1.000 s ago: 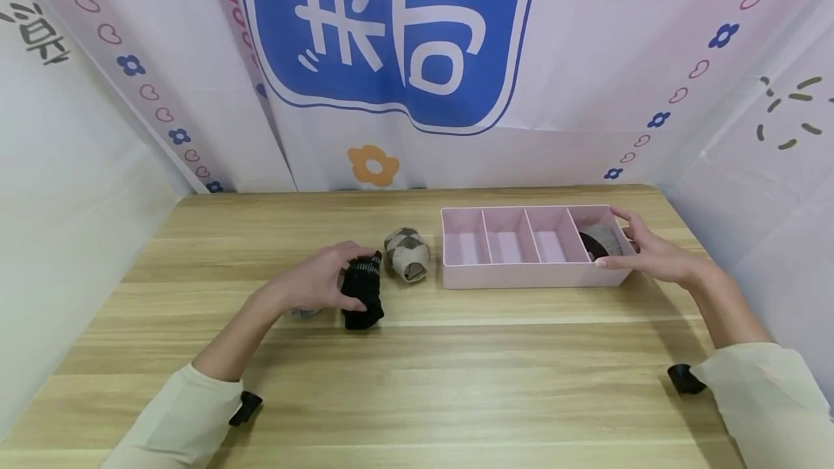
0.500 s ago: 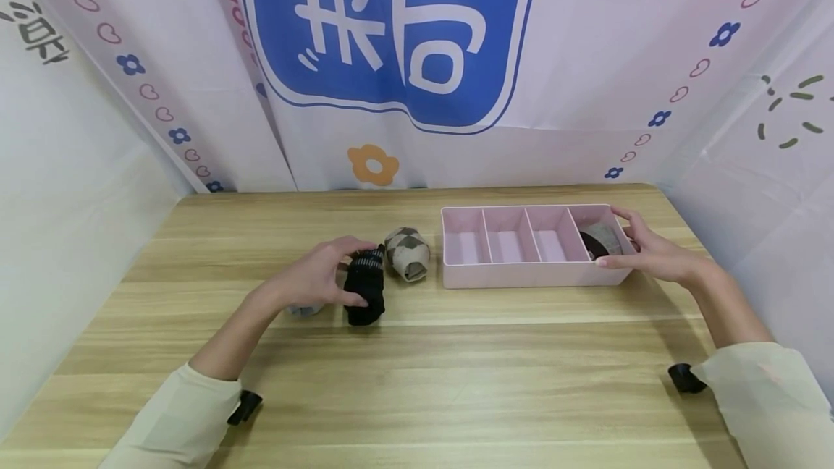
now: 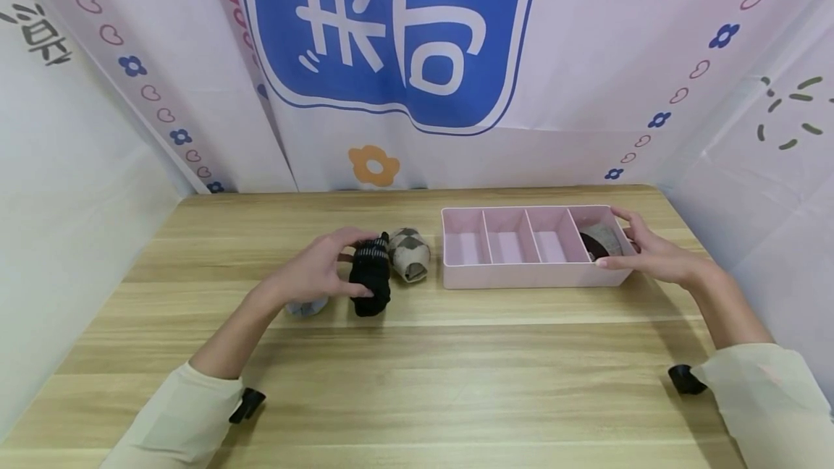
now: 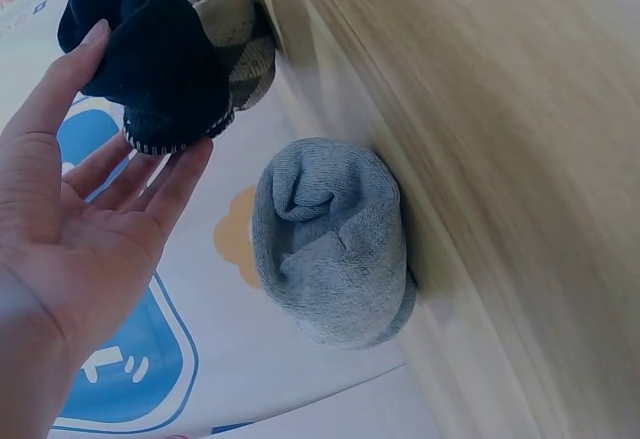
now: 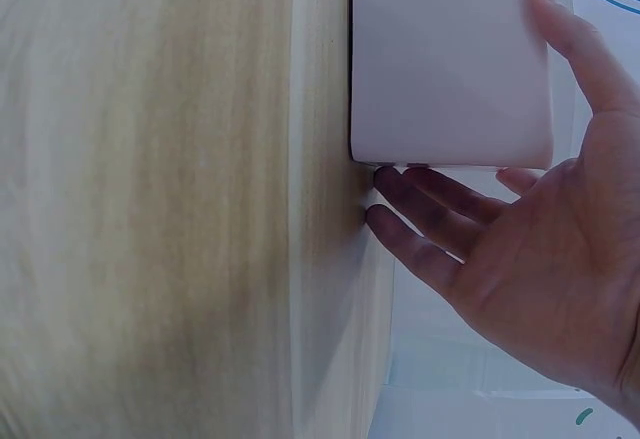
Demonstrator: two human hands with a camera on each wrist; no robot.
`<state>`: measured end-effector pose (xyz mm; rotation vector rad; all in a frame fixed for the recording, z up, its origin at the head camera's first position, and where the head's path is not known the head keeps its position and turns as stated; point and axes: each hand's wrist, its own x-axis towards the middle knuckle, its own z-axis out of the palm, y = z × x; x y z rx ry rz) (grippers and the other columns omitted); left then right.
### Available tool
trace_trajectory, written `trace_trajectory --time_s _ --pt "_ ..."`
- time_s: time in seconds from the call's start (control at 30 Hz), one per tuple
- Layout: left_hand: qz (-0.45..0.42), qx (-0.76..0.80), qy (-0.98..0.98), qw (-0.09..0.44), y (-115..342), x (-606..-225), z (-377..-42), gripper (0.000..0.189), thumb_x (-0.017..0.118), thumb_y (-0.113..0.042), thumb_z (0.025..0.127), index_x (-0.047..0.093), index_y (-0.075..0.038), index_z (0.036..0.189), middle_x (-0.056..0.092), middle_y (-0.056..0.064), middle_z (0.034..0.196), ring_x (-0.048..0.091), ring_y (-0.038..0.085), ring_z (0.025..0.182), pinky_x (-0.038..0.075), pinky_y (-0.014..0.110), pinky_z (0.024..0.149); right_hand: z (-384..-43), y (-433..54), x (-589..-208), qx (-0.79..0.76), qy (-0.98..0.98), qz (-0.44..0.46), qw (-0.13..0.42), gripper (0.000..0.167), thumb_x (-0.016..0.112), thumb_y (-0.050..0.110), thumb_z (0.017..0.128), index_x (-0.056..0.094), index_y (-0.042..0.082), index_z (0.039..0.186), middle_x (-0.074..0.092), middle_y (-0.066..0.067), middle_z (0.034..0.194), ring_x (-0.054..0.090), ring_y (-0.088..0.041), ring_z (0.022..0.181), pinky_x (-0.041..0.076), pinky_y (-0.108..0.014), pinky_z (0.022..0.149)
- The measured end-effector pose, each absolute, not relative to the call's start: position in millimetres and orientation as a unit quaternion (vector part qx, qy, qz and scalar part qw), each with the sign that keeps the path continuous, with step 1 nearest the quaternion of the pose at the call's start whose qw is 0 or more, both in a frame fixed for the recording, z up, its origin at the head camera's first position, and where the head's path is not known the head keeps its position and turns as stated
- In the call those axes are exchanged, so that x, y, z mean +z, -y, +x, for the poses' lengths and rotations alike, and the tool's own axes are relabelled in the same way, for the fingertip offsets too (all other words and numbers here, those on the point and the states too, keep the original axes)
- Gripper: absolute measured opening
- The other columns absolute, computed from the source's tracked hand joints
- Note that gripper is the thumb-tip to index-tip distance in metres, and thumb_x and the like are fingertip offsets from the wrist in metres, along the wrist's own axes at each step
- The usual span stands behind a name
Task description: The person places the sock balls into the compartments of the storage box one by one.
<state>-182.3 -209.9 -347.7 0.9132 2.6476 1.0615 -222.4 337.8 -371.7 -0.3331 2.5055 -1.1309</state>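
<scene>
My left hand (image 3: 319, 266) pinches a rolled black sock (image 3: 371, 277) between thumb and fingers. In the left wrist view the black sock (image 4: 150, 54) has a white-stitched cuff edge and hangs beside a checked rolled sock (image 4: 250, 59). That beige-and-brown checked sock (image 3: 409, 255) lies on the table just right of the black one. Below my left wrist sits a grey-blue rolled sock (image 4: 335, 244), mostly hidden by the hand in the head view. My right hand (image 3: 658, 252) holds the right end of a pink divided box (image 3: 521, 276), thumb on the near rim and fingers round the far corner.
Inside the box's rightmost compartment lies a grey and black rolled sock (image 3: 602, 239); its other compartments show bare bottoms. The wooden table (image 3: 456, 382) meets a printed cloth backdrop (image 3: 560, 158) behind, with white cloth walls at both sides.
My left hand has shifted slightly right and away from me with the black sock, bringing it up against the checked sock in view. The right hand and box have stayed put.
</scene>
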Motion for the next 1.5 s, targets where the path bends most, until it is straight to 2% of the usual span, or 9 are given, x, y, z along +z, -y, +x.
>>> trace_trajectory --time_s 0.77,1.1,1.5 --pt "0.302 0.394 -0.867 0.034 183.9 -334.9 -187.6 0.084 0.092 -0.009 0.077 0.050 0.001 0.149 0.055 0.018 0.148 0.056 0.035 0.131 0.055 0.047 0.102 -222.3 -339.0 -372.6 -0.394 -0.893 -0.117 0.184 0.111 0.073 0.026 0.095 -0.013 0.015 0.165 0.001 -0.042 0.162 0.007 -0.063 0.147 0.018 -0.081 0.110" --pt "0.307 0.411 -0.858 0.033 171.3 -333.4 -191.0 0.084 0.092 -0.006 0.076 0.051 0.002 0.148 0.056 0.018 0.145 0.057 0.035 0.128 0.055 0.044 0.101 -222.8 -339.1 -373.9 -0.397 -0.891 -0.122 0.183 0.110 0.072 0.025 0.094 -0.012 0.014 0.165 0.001 -0.042 0.162 0.007 -0.064 0.147 0.018 -0.081 0.110" --pt "0.312 0.412 -0.855 0.032 153.1 -330.2 -195.3 0.083 0.092 -0.008 0.076 0.051 0.002 0.148 0.055 0.019 0.145 0.057 0.035 0.125 0.056 0.045 0.100 -221.4 -338.0 -372.4 -0.397 -0.891 -0.117 0.185 0.111 0.072 0.026 0.094 -0.013 0.012 0.164 0.003 -0.044 0.161 0.007 -0.064 0.147 0.017 -0.080 0.111"
